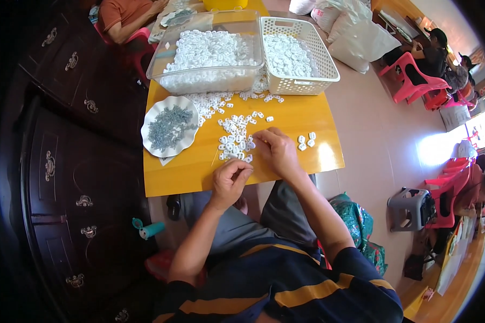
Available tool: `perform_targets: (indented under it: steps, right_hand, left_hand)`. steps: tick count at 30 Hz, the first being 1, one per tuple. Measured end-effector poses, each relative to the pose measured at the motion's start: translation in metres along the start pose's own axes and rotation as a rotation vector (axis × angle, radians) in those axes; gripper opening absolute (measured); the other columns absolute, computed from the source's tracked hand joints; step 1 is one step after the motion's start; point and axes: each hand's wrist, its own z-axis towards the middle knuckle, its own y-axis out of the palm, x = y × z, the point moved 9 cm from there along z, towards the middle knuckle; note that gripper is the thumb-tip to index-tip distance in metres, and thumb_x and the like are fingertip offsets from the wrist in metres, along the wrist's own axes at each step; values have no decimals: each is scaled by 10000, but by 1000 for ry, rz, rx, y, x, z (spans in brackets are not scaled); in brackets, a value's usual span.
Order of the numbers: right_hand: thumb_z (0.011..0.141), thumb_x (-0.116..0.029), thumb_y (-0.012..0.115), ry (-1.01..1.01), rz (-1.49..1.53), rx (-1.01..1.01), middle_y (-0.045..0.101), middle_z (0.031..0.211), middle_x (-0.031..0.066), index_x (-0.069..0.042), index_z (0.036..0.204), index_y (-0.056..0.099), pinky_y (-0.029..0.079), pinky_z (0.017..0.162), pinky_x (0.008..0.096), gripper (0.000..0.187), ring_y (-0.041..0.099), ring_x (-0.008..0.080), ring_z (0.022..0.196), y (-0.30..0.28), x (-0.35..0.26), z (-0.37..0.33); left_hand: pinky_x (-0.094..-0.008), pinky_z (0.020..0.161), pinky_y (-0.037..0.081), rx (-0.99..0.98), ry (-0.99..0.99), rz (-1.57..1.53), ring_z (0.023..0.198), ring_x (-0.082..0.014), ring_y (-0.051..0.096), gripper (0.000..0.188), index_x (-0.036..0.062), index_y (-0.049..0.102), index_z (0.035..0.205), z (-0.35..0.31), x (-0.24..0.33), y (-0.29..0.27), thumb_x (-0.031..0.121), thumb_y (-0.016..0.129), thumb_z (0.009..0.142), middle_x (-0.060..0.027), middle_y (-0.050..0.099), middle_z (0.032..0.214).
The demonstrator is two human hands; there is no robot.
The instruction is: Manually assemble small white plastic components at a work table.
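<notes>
My left hand (230, 182) is just past the table's near edge, thumb and fingertips pinched together; whatever they hold is too small to make out. My right hand (278, 152) hovers low at the right side of a loose pile of small white plastic pieces (233, 141), rounded and with dark holes. Its fingers are curled closed, and their tips are by the pile's edge, hiding anything between them. Apart from the pile, several white pieces (306, 141) lie grouped to the right. On the left, a white scalloped plate (147, 132) holds many small grey pieces (170, 127).
A clear bin (210, 82) and a white perforated basket (302, 86), both full of white pieces, stand at the back of the yellow table (188, 180). Dark cabinets (64, 145) line the left. A teal bottle (152, 230) lies on the floor. Other people sit at left and right.
</notes>
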Motion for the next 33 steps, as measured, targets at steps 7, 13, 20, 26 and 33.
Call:
perform_targets:
  steps: [7, 13, 20, 26, 33]
  right_hand:
    - [865, -139, 726, -78, -202, -147, 681, 940, 141, -80, 990, 732, 564, 708, 439, 138, 691, 363, 801, 22, -1, 2]
    - [868, -125, 698, -82, -131, -63, 658, 913, 145, -74, 943, 661, 567, 721, 458, 98, 682, 368, 814, 12, 9, -6]
    - [858, -75, 726, -77, -27, -32, 671, 858, 148, -33, 958, 638, 557, 695, 400, 140, 684, 314, 781, -4, 7, -16]
    - [940, -68, 722, 351, 535, -48, 658, 861, 8, -13, 1003, 639, 509, 714, 235, 118, 609, 65, 801, -6, 40, -43]
    - [983, -58, 685, 399, 840, -69, 627, 875, -28, -23, 1046, 619, 483, 699, 204, 97, 582, 43, 778, 0, 25, -63]
  left_hand:
    - [-294, 642, 509, -22, -22, 61, 699, -182, 648, 29, -5, 673, 939, 3, 7, 1, -2, 689, 915, -90, 668, 826]
    - [-306, 653, 515, -32, 30, 116, 722, -198, 662, 37, 2, 670, 926, 4, 10, 4, 7, 701, 907, -94, 672, 824]
    - [-234, 612, 466, 24, -11, 59, 668, -66, 569, 27, -8, 676, 939, 0, 4, 1, 15, 677, 953, -1, 619, 766]
    - [-272, 623, 525, 102, -78, 52, 683, -129, 668, 30, -5, 662, 945, 8, 10, 4, 14, 685, 942, -65, 695, 815]
    - [-250, 646, 507, 128, 87, 65, 714, -84, 625, 26, 9, 670, 993, 23, 33, 23, 18, 661, 970, -34, 703, 850]
